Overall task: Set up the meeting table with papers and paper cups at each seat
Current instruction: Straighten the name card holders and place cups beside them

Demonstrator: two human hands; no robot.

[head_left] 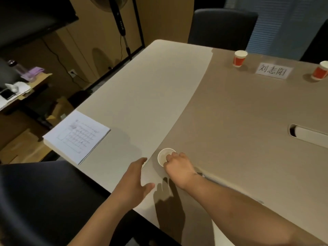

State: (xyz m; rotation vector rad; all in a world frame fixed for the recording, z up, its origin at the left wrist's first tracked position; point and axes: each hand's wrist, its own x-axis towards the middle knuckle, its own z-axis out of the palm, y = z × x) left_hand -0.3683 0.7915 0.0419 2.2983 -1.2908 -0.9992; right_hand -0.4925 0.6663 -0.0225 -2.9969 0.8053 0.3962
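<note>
A white paper cup stands upright on the meeting table near its front edge. My right hand grips it, fingers curled over its right rim. My left hand hovers just left of the cup with fingers straight, holding nothing. A stack of printed papers lies at the table's left corner. Two red and white paper cups stand at the far side, with a white name card between them.
A dark chair stands behind the far edge, and a black chair back fills the lower left. A cable slot opens in the table at right. A cluttered side desk and a fan stand are at left.
</note>
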